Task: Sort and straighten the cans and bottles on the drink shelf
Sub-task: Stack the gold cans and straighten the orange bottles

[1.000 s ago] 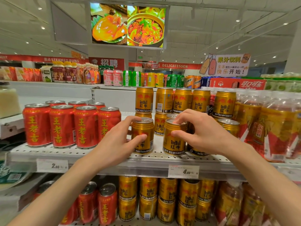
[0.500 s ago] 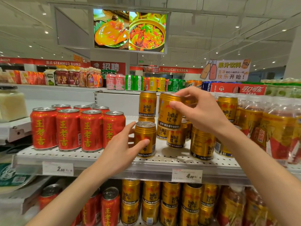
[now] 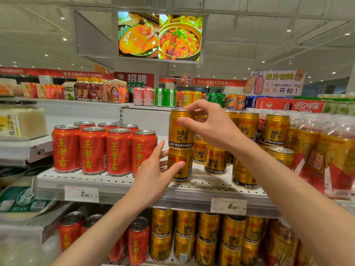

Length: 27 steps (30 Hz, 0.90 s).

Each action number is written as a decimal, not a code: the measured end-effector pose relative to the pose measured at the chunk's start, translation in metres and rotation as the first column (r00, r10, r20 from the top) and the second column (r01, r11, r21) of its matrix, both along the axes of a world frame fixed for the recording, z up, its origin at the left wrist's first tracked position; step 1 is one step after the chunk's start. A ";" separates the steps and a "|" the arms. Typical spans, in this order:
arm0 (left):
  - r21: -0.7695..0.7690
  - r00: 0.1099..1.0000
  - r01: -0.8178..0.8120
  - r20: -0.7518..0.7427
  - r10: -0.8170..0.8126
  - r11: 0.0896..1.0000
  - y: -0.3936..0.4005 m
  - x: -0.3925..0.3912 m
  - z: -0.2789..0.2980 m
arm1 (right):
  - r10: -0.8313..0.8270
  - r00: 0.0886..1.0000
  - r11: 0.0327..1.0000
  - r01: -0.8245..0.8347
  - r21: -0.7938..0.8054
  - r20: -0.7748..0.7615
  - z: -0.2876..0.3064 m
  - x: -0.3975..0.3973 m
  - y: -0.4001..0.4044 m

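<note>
Both hands [image 3: 155, 175] [image 3: 213, 125] apparently mid-grip

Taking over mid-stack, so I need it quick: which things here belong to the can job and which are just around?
In the job:
- upper gold can, gripped by the right hand
- lower gold can, steadied by the left hand
- gold cans behind
- red cans

Just around:
- price tags
- overhead food screen
- juice sign

The scene is brightly and evenly lit by recessed ceiling spots [image 3: 64, 39] seen from 10 to 2 o'clock, and shadows are kept soft. Straight lines are bowed by wide-angle distortion, and blur is found at 7 and 4 o'clock.
</note>
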<state>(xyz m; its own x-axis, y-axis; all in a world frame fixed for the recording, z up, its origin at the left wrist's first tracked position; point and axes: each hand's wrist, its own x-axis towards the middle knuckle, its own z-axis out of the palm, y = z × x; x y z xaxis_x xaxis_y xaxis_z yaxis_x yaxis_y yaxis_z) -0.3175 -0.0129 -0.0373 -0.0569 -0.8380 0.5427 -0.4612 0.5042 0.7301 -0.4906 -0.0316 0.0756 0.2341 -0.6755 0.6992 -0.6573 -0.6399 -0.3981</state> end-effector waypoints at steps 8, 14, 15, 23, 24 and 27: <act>-0.007 0.999 0.014 0.044 -0.013 1.000 0.002 -0.004 -0.002 | -0.034 0.999 0.999 0.034 -0.026 -0.032 -0.001 -0.002 0.004; -0.012 0.999 0.021 0.043 -0.020 1.000 -0.001 -0.006 -0.002 | 0.002 0.999 0.999 0.000 0.037 -0.032 0.004 -0.021 0.010; -0.011 0.999 0.021 0.043 -0.021 1.000 -0.002 -0.006 -0.002 | -0.018 0.999 0.999 0.019 0.040 -0.026 0.004 -0.028 0.012; -0.036 0.998 0.018 0.059 -0.016 0.999 -0.008 -0.010 -0.004 | -0.321 0.751 0.880 0.462 0.112 -0.577 -0.020 -0.067 0.001; -0.046 0.998 0.023 0.066 -0.020 0.999 -0.008 -0.009 -0.005 | -0.318 0.744 0.875 0.468 0.120 -0.587 -0.023 -0.067 -0.001; -0.061 0.996 0.039 0.088 -0.033 0.997 -0.007 -0.007 -0.007 | -0.316 0.745 0.880 0.462 0.112 -0.587 -0.022 -0.066 -0.006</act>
